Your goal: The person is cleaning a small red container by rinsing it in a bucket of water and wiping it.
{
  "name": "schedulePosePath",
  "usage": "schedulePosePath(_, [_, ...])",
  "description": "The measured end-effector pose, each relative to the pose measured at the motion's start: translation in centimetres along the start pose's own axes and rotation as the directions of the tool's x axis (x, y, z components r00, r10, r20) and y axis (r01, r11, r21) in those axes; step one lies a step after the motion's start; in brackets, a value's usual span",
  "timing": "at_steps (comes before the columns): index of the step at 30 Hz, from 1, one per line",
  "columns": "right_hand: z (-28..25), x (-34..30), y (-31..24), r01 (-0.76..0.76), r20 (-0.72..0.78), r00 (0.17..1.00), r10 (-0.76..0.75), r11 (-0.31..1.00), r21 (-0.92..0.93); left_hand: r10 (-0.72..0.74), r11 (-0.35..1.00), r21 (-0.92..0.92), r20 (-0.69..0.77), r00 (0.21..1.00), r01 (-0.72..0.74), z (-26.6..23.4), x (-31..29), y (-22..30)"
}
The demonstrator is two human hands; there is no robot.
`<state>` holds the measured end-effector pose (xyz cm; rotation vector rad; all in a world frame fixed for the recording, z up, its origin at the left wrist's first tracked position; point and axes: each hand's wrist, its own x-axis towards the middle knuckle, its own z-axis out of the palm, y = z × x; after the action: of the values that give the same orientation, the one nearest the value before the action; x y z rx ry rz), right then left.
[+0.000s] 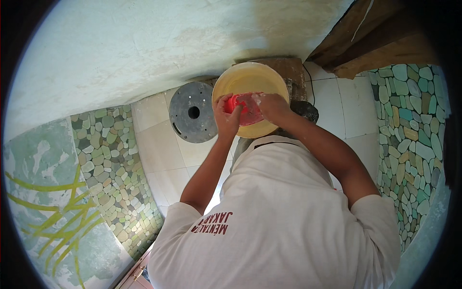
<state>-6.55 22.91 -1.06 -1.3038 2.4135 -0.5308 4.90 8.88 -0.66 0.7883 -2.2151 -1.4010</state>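
A red plastic container [250,110], bright at its left end and duller to the right, is between my two hands over a round yellow basin [250,77]. My left hand [227,116] is closed round the bright left end, with the thumb lying over it. At the other end my right hand [273,109] grips the upper right edge, fingers bent and pale with some residue. The container's underside is hidden. What lies low in the basin is mostly covered by my hands and the container.
Left of the basin lies a round grey disc [184,126] with a centre hole. Behind the basin is a brown board [293,72], with a dark bundle [305,111] and a thin cable [313,89] nearby. A pale wall [159,53] rises in front; pebble-patterned strips border the tiles.
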Motion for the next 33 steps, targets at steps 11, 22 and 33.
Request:
schedulePosePath(11, [3.8, 1.4, -0.2, -0.036, 0.051, 0.998, 0.031, 0.995, 0.089, 0.033, 0.999, 0.037, 0.041, 0.999, -0.034, 0.2, -0.4, 3.6])
schedulePosePath(22, [0.2, 0.2, 0.4, -0.018, 0.212, 0.977, -0.006, 0.994, 0.108, 0.082, 0.992, 0.086, 0.065, 0.994, -0.088, -0.4, 0.5, 4.3])
schedulePosePath(33, [2.8, 1.0, -0.1, -0.005, 0.062, 0.998, -0.007, 0.98, 0.197, 0.213, 0.962, 0.145, 0.134, 0.968, -0.232, -0.3, -0.3, 5.9])
